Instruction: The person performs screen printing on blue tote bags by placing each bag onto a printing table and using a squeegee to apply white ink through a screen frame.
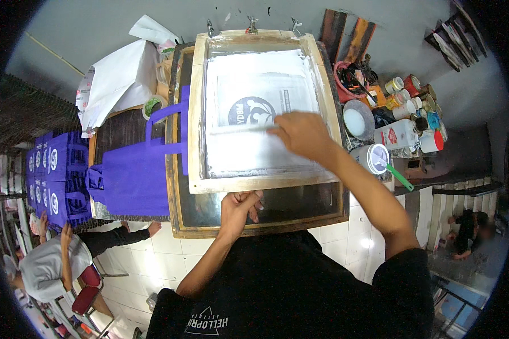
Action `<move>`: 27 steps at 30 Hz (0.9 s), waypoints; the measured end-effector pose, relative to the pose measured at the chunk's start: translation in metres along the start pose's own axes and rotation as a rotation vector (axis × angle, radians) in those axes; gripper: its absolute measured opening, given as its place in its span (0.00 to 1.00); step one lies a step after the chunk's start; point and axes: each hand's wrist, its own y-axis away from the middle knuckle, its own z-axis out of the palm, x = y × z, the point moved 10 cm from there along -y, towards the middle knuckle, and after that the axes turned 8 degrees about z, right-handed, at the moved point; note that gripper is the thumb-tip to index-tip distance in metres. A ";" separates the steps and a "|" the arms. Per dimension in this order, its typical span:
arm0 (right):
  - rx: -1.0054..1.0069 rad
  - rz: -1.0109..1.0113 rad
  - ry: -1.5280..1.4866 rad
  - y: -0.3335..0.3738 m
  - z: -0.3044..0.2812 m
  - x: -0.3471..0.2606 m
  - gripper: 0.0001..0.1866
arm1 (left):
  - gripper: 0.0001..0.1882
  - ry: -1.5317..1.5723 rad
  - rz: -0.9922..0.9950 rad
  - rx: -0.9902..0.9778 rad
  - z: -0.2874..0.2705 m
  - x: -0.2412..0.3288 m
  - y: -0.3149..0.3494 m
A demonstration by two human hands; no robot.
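Note:
A wooden-framed printing screen [198, 113] lies on a larger dark-framed glass-topped board [201, 212]. White ink covers much of its mesh, and a round grey emblem shows through. My right hand [306, 135] is closed on a squeegee [240, 129], whose pale bar lies across the mesh just below the emblem; motion blurs it, and the fingers hide its right end. Just below the screen's near edge is my left hand [240, 212], fingers curled in with nothing visible in them. A purple bag [134, 179] lies left of the screen, its handles reaching the board.
Purple printed bags [54, 175] stand stacked at far left, beside a seated person [54, 265]. Three metal clamps [251, 25] line the screen's far edge. To the right are an ink tub [372, 159] with a green-handled tool [400, 178], a bowl [358, 121] and several jars [395, 85].

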 end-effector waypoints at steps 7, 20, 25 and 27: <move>-0.211 0.160 0.025 -0.126 0.003 0.088 0.25 | 0.16 0.213 -0.147 -0.101 -0.007 -0.025 -0.004; -0.060 0.268 0.207 -0.140 0.010 0.095 0.34 | 0.16 -0.100 0.037 -0.282 0.009 0.079 -0.030; 0.128 0.125 0.231 -0.117 0.010 0.079 0.34 | 0.20 -0.921 1.002 0.118 0.002 0.223 -0.106; 0.122 0.111 0.232 -0.109 0.012 0.069 0.33 | 0.18 -1.156 1.240 0.167 0.005 0.242 -0.128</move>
